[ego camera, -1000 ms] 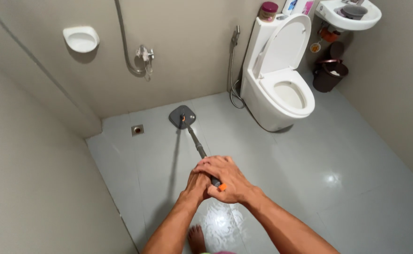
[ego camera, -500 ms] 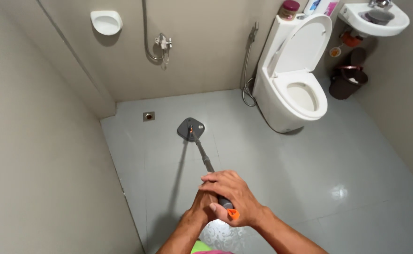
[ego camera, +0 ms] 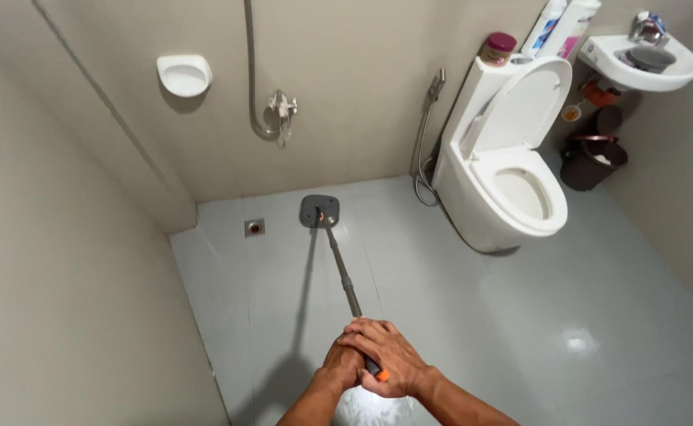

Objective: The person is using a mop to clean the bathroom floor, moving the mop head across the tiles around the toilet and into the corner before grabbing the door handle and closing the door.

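Right hand (ego camera: 386,359) closed around long grey metal mop handle (ego camera: 340,264), left hand (ego camera: 340,364) gripping beside it; flat grey mop head (ego camera: 319,211) on grey tiled floor (ego camera: 457,292), near back wall

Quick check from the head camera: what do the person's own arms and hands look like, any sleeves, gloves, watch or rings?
Both forearms enter from the bottom edge bare, with no sleeves in view. The left hand and right hand wear no gloves. No watch, bracelet or ring shows on the visible wrists and fingers. Most of the left hand is hidden under the right, so its fingers cannot be checked.

Both arms reach forward, right hand (ego camera: 387,364) overlapping left hand (ego camera: 340,367) (grips closed).
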